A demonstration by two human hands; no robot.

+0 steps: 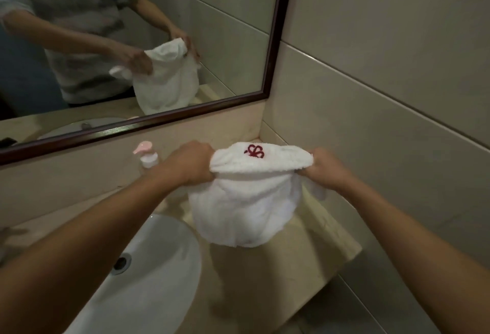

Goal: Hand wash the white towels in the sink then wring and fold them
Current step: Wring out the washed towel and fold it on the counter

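Two bare forearms reach out over the sink (pixel 159 267), a white oval basin sunk into the beige bench (pixel 305 267). Up past the sink's right rim, both hands hold one white towel (pixel 246 209) in the air above the bench. On the side nearer the sink, the left hand (pixel 191 164) has its fingers clenched round one top corner. On the far side from the sink, the right hand (pixel 324 168) pinches the other corner. Between them the top edge folds over, showing a dark red emblem (pixel 255 151), and the rest hangs down in a loose bulge. Behind the sink a pump bottle (pixel 147 156) with a pink head stands against the backsplash, below the dark-framed mirror (pixel 275 41).
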